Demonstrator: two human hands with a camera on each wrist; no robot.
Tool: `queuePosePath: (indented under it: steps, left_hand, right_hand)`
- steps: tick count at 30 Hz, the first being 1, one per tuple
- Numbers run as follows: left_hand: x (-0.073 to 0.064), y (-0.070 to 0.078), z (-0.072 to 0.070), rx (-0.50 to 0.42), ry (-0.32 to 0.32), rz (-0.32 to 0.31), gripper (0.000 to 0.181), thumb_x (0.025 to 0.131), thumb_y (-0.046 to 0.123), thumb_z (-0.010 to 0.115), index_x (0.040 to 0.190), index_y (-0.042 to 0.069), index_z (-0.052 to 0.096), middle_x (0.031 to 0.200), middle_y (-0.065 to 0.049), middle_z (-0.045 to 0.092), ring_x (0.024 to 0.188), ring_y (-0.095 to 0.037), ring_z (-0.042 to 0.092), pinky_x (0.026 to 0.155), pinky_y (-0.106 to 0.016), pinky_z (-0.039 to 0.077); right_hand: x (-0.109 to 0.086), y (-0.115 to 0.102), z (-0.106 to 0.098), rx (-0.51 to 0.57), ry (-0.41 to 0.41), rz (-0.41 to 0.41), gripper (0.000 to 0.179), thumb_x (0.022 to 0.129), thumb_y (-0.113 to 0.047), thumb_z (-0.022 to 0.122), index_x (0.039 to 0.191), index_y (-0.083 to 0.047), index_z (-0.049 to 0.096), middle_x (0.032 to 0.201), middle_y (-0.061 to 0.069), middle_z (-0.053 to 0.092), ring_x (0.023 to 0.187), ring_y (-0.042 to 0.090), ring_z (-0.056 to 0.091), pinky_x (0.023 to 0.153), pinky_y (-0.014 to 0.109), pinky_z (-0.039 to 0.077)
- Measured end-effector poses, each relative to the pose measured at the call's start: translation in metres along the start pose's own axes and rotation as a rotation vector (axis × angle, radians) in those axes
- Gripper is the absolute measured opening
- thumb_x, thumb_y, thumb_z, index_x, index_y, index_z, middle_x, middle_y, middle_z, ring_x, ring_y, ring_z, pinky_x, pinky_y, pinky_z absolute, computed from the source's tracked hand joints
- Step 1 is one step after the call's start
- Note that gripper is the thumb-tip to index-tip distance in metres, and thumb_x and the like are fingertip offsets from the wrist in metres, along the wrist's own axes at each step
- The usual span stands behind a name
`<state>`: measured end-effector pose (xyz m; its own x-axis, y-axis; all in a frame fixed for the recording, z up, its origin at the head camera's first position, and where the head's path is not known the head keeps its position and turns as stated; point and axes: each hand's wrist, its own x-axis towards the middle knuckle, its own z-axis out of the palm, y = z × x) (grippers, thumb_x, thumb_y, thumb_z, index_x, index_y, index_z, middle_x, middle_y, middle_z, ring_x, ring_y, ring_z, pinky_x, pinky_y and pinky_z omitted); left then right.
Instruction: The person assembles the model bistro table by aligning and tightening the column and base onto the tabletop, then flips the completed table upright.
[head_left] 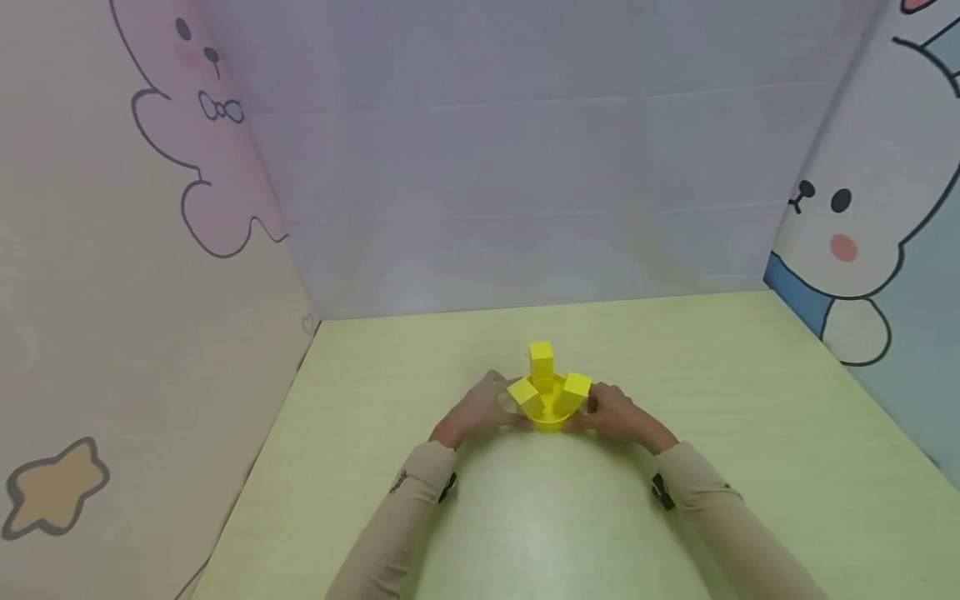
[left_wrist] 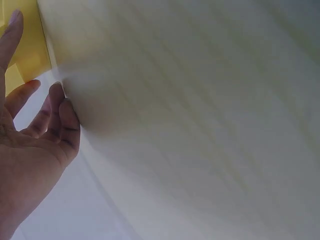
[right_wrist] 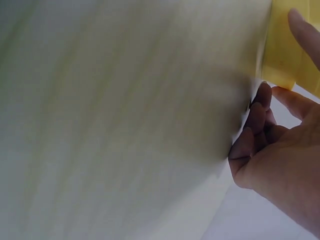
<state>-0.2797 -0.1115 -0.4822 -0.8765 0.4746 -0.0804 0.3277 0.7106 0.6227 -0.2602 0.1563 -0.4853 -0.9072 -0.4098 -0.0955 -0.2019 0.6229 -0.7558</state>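
A round, shallow yellow dish-like piece [head_left: 549,426] sits on the table with three yellow blocks standing up around its rim: one at the back [head_left: 541,358], one on the left [head_left: 524,397] and one on the right [head_left: 575,390]. From the left, my left hand [head_left: 480,408] grips its side between thumb and index finger. My right hand [head_left: 617,413] grips the opposite side the same way. Both wrist views show the thumb on the yellow wall [right_wrist: 280,55] and the index fingertip at its edge, while the other fingers curl close to the tabletop.
The pale yellow-green table [head_left: 525,533] stretches around both forearms. A whitish cloth wall [head_left: 487,183] rises behind it. Printed cartoon panels flank the table, with a star [head_left: 56,487] on the left one and a white animal [head_left: 855,200] on the right.
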Motion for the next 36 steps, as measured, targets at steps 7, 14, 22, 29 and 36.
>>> queuePosePath:
  steps: [7, 14, 22, 29, 36]
  left_hand:
    - [0.001, 0.0, -0.001, 0.065, 0.01, 0.013, 0.077, 0.07, 0.053, 0.079, 0.138, 0.03, 0.051, 0.095, 0.002, 0.048, 0.087, -0.014, 0.044, 0.074, -0.029, 0.04]
    - [-0.004, 0.0, -0.004, -0.012, -0.003, 0.009, 0.051, 0.07, 0.055, 0.077, 0.105, 0.018, 0.068, 0.085, 0.005, 0.056, 0.079, -0.012, 0.048, 0.071, -0.03, 0.042]
    - [-0.016, 0.001, -0.012, -0.265, -0.126, 0.011, 0.063, 0.079, 0.055, 0.069, 0.124, 0.011, 0.064, 0.091, 0.002, 0.063, 0.084, -0.013, 0.054, 0.072, -0.031, 0.044]
    - [-0.021, 0.009, -0.018, -0.419, -0.203, -0.076, 0.056, 0.084, 0.068, 0.051, 0.083, 0.014, 0.063, 0.073, 0.002, 0.052, 0.069, -0.015, 0.048, 0.084, -0.041, 0.039]
    - [-0.024, 0.038, -0.025, -0.516, -0.134, -0.233, 0.071, 0.077, 0.078, 0.048, 0.087, 0.009, 0.064, 0.055, 0.002, 0.029, 0.05, -0.013, 0.024, 0.059, -0.03, 0.031]
  right_hand:
    - [0.001, -0.004, 0.002, -0.003, 0.025, -0.014, 0.037, 0.074, -0.033, 0.081, 0.088, -0.006, 0.06, 0.063, 0.001, 0.047, 0.057, 0.014, 0.042, 0.051, 0.028, 0.036]
    - [-0.003, -0.003, 0.003, 0.036, 0.014, -0.062, 0.043, 0.077, -0.035, 0.079, 0.104, -0.005, 0.063, 0.067, 0.001, 0.044, 0.06, 0.014, 0.04, 0.052, 0.027, 0.034]
    - [-0.017, -0.016, -0.005, 0.162, -0.081, -0.054, 0.034, 0.085, -0.038, 0.07, 0.096, -0.006, 0.068, 0.062, -0.001, 0.035, 0.054, 0.011, 0.032, 0.049, 0.025, 0.027]
    - [-0.031, -0.038, -0.016, 0.256, -0.095, 0.115, 0.05, 0.09, -0.051, 0.057, 0.076, -0.004, 0.064, 0.069, -0.001, 0.046, 0.069, 0.018, 0.042, 0.066, 0.031, 0.036]
    - [-0.033, -0.058, -0.029, 0.354, -0.074, 0.221, 0.064, 0.09, -0.063, 0.047, 0.063, -0.005, 0.047, 0.059, 0.002, 0.032, 0.055, 0.016, 0.027, 0.05, 0.027, 0.023]
